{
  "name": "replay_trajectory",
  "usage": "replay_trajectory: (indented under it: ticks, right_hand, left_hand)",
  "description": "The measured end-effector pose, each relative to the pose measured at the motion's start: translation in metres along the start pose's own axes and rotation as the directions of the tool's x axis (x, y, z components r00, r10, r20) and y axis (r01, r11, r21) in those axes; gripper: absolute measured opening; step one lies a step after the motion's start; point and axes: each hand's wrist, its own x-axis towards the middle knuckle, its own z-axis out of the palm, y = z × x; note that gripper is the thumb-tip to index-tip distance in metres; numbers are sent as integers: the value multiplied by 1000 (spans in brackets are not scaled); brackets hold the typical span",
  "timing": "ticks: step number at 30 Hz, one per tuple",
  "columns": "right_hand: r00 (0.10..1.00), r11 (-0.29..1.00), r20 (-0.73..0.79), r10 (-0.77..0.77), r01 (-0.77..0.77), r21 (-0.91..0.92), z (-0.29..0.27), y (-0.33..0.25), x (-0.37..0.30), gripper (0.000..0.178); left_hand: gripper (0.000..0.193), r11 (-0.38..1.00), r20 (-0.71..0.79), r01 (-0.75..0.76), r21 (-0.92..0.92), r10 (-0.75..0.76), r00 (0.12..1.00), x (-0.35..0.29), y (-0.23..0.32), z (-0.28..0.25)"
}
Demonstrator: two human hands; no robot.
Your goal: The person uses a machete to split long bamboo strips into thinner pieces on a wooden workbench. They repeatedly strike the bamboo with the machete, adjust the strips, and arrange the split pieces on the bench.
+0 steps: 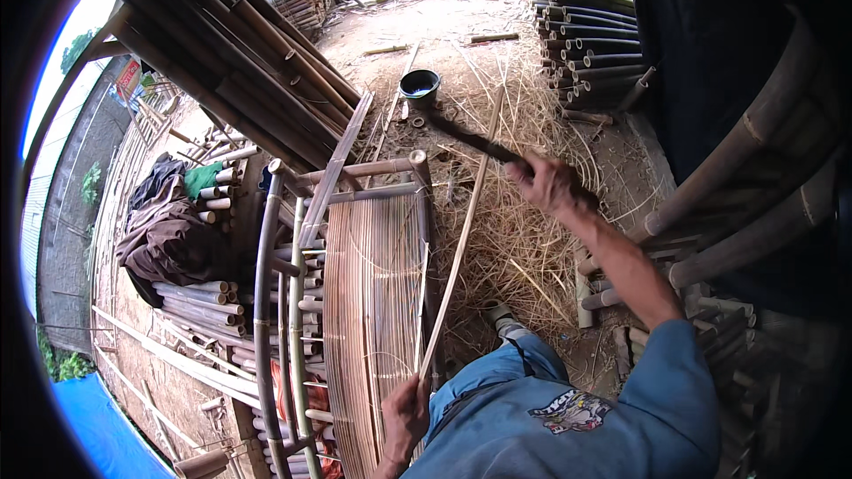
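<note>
My right hand (552,186) is closed round the handle of a dark, long-bladed machete (470,137), raised out in front of me. The blade points forward and to the left, crossing the upper part of a long, pale bamboo strip (460,253) in this view; whether they touch I cannot tell. Low in front of me my left hand (405,412) grips the near end of that strip, which slants away and slightly right. Left of the strip lies a panel of thin bamboo slats (368,275) on a bamboo frame (266,275), beside my left hand.
A black bucket (419,96) stands ahead on ground strewn with bamboo shavings (532,275). Dark poles (231,53) lean at the left; stacked poles (603,44) lie far right. Thick bamboo rails (710,186) rise close on my right. Dark cloth (173,239) covers poles at left.
</note>
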Motion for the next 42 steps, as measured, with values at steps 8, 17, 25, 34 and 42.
replay_trajectory:
  ticks: [8, 17, 25, 34, 42]
  right_hand:
    - [979, 973, -2, 205, -204, 112, -38, 6, 26, 63]
    - [900, 887, -92, -427, 436, 150, 24, -101, -70, 60]
    - [984, 984, 36, 173, -174, 25, -24, 34, 43, 71]
    - [854, 194, 442, 273, -499, 845, -23, 35, 68, 68]
    - [895, 29, 444, -48, -443, 896, 31, -43, 55, 33]
  left_hand:
    - [40, 764, 278, 443, -468, -348, 895, -19, -10, -29]
    - [36, 637, 350, 386, -668, -189, 917, 61, 46, 5]
    - [44, 699, 423, 477, -533, -268, 866, -16, 40, -14]
    - [45, 633, 426, 541, -554, -343, 837, -22, 26, -22]
    - [48, 466, 496, 605, -645, -346, 796, 15, 46, 9]
